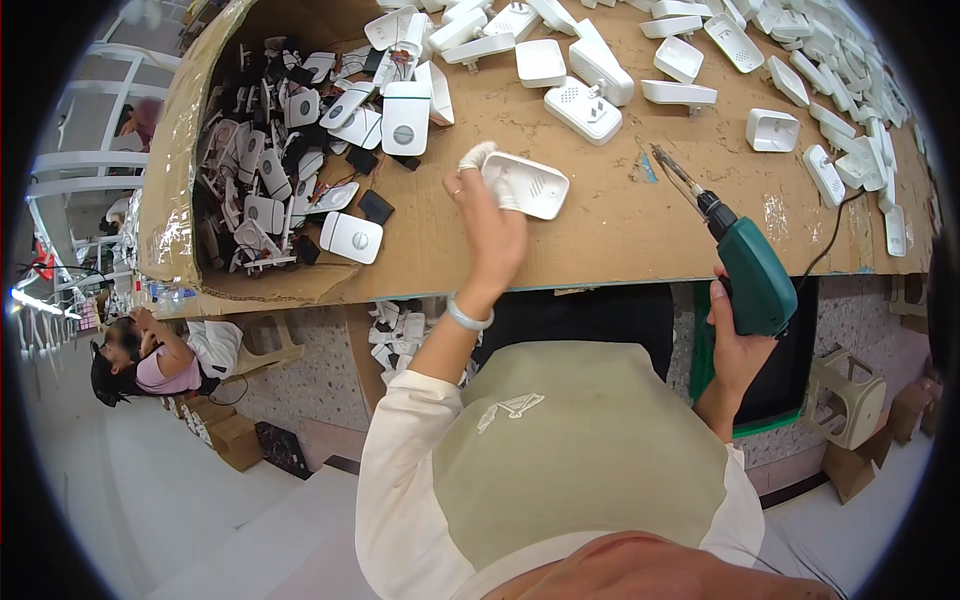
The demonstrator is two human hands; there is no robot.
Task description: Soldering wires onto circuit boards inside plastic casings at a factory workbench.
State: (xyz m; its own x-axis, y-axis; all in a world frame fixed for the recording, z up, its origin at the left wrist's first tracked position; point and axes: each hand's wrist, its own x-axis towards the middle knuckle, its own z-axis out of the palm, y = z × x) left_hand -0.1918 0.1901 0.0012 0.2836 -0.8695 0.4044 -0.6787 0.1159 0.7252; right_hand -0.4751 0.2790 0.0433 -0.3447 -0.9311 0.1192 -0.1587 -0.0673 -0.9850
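White plastic housing shell (532, 184), light, rigid, slick, sits pinched at its near end in the left hand (490, 215) grip; right hand (738, 345) grip wraps the green electric screwdriver (745, 265).

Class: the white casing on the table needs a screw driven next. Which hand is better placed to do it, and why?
The right hand: it already grips the green driver, whose bit points toward the casing. The left hand holds that casing.
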